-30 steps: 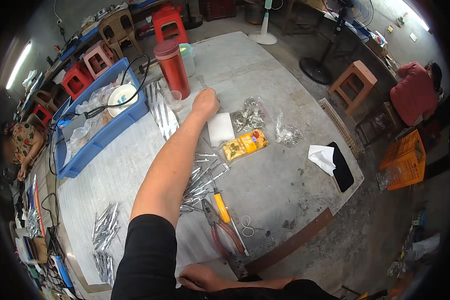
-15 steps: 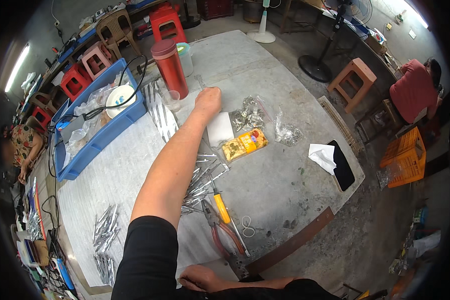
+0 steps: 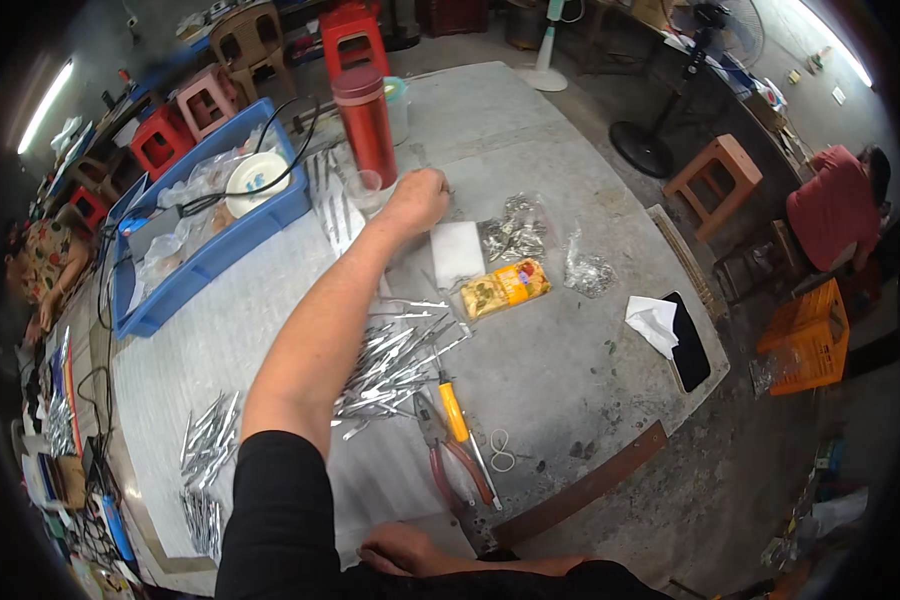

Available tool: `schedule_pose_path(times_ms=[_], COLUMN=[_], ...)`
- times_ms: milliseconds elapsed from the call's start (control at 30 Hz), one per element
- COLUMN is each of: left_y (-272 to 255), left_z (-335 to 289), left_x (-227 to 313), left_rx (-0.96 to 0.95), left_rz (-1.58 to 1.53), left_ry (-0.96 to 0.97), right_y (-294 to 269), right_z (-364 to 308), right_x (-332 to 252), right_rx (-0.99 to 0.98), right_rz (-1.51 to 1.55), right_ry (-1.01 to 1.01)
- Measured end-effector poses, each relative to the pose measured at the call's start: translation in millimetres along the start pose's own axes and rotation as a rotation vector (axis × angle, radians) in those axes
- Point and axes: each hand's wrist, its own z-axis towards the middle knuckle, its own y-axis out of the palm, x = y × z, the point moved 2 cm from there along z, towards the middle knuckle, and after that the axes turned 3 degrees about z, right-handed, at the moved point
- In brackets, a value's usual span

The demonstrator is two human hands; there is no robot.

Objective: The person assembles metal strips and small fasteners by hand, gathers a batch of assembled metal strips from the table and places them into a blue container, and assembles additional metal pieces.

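My left hand [image 3: 416,200] reaches far across the table, fingers curled closed; whatever they hold, if anything, is hidden. It is beside a small clear plastic cup [image 3: 364,190] and a red lidded bottle [image 3: 368,128]. Right of it are a white square pad [image 3: 457,252] and a clear bag of small metal parts [image 3: 515,228]. Under and beside my left forearm lies a pile of thin silvery metal pieces [image 3: 395,362]. My right hand [image 3: 402,548] rests low at the near table edge with its fingers curled, partly hidden. Close by lie red-handled pliers [image 3: 440,440] and a yellow-handled screwdriver [image 3: 453,410].
A blue bin [image 3: 215,255] with bags, a bowl and a cable stands at left. More metal pieces [image 3: 208,440] lie near left. A yellow food packet [image 3: 506,289], another clear bag [image 3: 590,272] and a phone [image 3: 692,350] under tissue are at right. Two other people sit apart, left and right.
My view has shifted slightly. My left hand has moved a little left relative to the white pad, and more of the metal pile shows beside my forearm. My right hand stays at the near edge.
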Motion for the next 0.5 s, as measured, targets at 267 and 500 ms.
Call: schedule_pose_path(times_ms=[267,500], left_y=[-104,-147], left_z=[-137,-295], left_x=[-25,-71], left_rx=[0.054,0.099], left_rz=[-0.101,-0.026], left_ry=[-0.004,-0.315], right_y=[-10,-3], right_z=[7,10], right_x=[-7,-10], right_rx=[-0.009,-0.027], right_rz=[-0.212,-0.163], right_ry=[-0.067,-0.010])
